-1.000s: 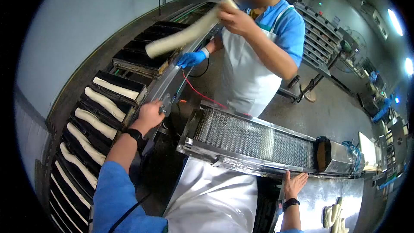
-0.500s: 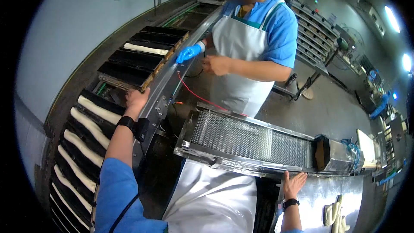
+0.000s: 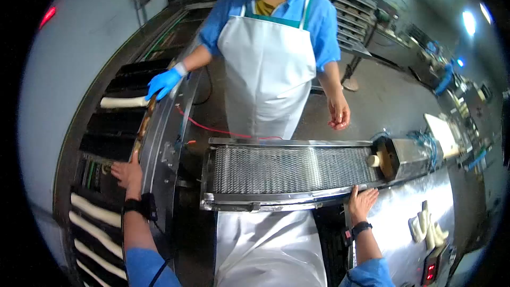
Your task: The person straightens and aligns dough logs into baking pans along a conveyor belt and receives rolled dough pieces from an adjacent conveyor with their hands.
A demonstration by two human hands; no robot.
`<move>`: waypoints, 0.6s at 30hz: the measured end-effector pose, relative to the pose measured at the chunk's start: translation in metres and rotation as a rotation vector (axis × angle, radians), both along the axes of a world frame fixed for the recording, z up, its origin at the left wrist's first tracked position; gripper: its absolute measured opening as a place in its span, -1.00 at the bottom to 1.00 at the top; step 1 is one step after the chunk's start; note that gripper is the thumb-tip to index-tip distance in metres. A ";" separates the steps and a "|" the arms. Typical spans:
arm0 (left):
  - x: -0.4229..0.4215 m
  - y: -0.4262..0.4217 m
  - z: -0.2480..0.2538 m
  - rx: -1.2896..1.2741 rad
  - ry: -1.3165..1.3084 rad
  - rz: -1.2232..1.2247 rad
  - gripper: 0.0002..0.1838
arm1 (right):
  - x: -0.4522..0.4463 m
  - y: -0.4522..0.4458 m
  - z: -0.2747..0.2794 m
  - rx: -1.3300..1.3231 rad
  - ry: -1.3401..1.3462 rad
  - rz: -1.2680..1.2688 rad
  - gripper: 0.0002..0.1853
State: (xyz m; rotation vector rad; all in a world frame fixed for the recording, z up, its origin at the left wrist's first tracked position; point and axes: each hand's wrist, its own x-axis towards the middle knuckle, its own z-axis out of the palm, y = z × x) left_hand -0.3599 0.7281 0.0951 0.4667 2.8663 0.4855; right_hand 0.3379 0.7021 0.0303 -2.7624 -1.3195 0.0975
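Note:
My left hand is open with fingers spread, over the gap in the tray line beside the metal rail. Its thumb points up near the end of a black tray; whether it touches I cannot tell. My right hand lies open and flat by the near side of the mesh conveyor, at the corner of a steel table. A pale dough end shows at the mouth of the metal outlet box. Long dough strips lie on dark trays at lower left.
Across the conveyor stands a co-worker in a white apron, whose blue-gloved hand touches a dough strip. Dough pieces and a red digital display are at right. A red cord runs behind the conveyor.
The view has turned. My left hand has opened off the tray edge. A dough end has appeared at the outlet. The co-worker's gloved hand has reached the dough strip; their bare hand has lowered.

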 end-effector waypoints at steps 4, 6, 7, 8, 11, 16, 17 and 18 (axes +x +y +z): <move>-0.018 -0.004 -0.028 0.029 0.151 -0.066 0.17 | -0.004 0.002 0.007 0.041 -0.026 -0.011 -0.09; -0.006 -0.004 -0.017 0.097 0.158 -0.033 0.12 | -0.007 0.004 0.009 0.175 -0.047 0.132 -0.20; -0.009 -0.003 -0.021 0.093 0.152 -0.043 0.12 | -0.008 0.006 0.011 0.170 -0.053 0.123 -0.20; -0.019 0.000 -0.025 0.044 0.181 -0.083 0.11 | -0.009 0.010 0.010 0.183 -0.043 0.144 -0.21; -0.010 0.003 -0.019 0.053 0.290 -0.135 0.07 | -0.004 0.012 0.002 0.200 -0.056 0.161 -0.23; -0.028 0.004 -0.040 0.013 0.452 -0.271 -0.04 | 0.002 0.015 -0.004 0.206 -0.091 0.215 -0.26; -0.014 0.002 -0.021 0.057 0.387 -0.208 -0.04 | 0.002 0.015 -0.006 0.213 -0.102 0.229 -0.27; -0.025 0.005 -0.031 0.061 0.364 -0.216 -0.03 | 0.001 0.014 -0.005 0.233 -0.102 0.241 -0.29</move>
